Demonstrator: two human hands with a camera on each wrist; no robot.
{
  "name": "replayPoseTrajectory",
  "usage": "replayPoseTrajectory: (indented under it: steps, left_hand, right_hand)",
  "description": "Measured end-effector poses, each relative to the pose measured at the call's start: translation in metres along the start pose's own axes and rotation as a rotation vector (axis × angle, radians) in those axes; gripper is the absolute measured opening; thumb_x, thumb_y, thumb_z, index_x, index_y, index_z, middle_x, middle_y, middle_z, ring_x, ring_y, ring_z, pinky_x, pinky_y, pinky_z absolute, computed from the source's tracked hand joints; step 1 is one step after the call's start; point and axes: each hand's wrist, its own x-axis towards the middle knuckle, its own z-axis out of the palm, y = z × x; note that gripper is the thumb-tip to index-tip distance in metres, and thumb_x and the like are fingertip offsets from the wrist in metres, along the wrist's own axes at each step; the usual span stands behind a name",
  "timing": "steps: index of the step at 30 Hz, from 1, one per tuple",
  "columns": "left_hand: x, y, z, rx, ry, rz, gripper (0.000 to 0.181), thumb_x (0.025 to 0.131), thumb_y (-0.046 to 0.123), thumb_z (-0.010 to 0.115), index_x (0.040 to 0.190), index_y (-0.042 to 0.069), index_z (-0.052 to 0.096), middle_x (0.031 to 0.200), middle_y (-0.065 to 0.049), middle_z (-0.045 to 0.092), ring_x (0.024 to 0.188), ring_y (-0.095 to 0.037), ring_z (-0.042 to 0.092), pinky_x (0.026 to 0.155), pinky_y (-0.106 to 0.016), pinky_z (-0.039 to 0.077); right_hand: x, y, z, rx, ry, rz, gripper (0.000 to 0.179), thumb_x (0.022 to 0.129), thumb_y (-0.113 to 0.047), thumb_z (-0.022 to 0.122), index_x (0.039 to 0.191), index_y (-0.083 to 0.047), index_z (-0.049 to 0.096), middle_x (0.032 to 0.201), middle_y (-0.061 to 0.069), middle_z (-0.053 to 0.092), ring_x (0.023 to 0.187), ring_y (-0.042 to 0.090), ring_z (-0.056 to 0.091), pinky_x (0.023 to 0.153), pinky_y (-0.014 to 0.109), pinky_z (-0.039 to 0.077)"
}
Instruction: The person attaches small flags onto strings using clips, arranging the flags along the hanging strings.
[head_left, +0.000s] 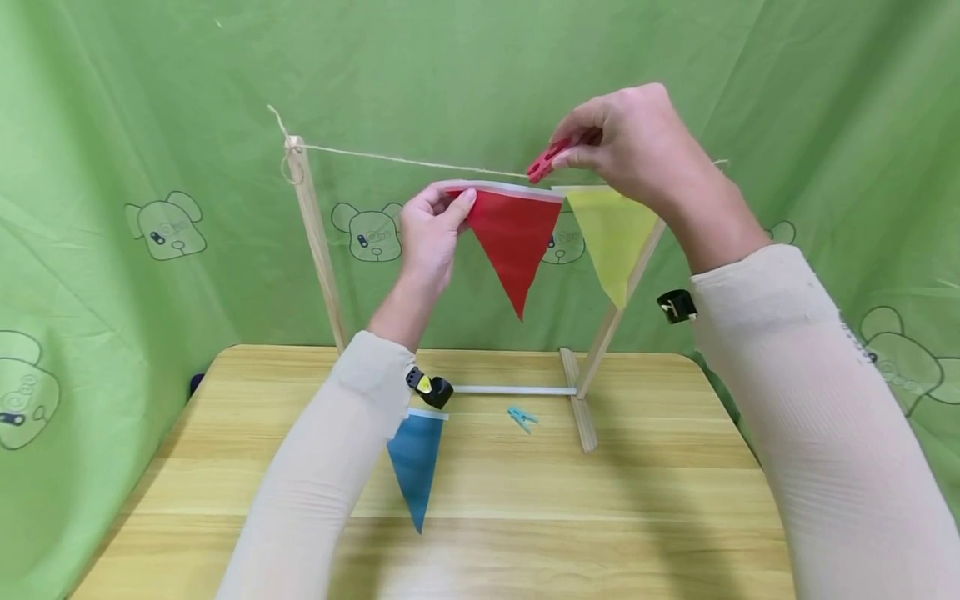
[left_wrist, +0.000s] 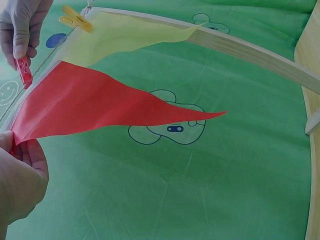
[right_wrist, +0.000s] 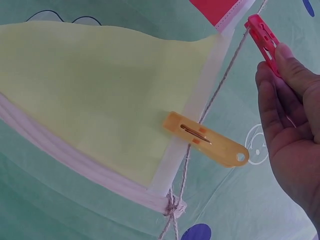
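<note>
Head view: red flag (head_left: 513, 237), corner between pinching left fingers (head_left: 457, 212); red clothespin (head_left: 547, 161) between pinching right fingers (head_left: 581, 122)

Red pennant (head_left: 517, 242) hangs point-down near a red clothespin (head_left: 547, 161).

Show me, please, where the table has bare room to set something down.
The table is bare right of the blue pennant, in front of the wooden foot, and left of the left sleeve. Busier: the strip by the light-blue clothespin and white bar; the sleeve hides some.
</note>
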Motion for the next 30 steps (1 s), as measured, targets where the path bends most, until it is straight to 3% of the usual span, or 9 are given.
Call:
replayPoseTrajectory:
  steps: [10,30]
  left_hand:
    - [-0.0007,-0.0019,0.0025,-0.004,-0.002,0.039,0.015,0.093,-0.008,0.07,0.107,-0.007,0.071,0.084,-0.004,0.067,0.076,-0.012,0.064,0.072,-0.022,0.06]
    - [0.0018,-0.001,0.0083,-0.05,0.013,0.058,0.014,0.091,-0.01,0.071,0.104,-0.005,0.072,0.083,-0.004,0.066,0.074,-0.012,0.063,0.07,-0.021,0.061]
  right_hand:
    - [0.002,-0.0017,-0.0006,-0.005,-0.033,-0.028,0.016,0.096,-0.019,0.075,0.108,-0.01,0.08,0.104,0.009,0.079,0.088,0.018,0.072,0.066,0.005,0.046]
    - [0.0034,-0.0027,0.0056,-0.016,-0.047,-0.041,0.019,0.095,-0.02,0.076,0.109,-0.007,0.079,0.103,0.012,0.078,0.089,0.021,0.072,0.067,0.007,0.046]
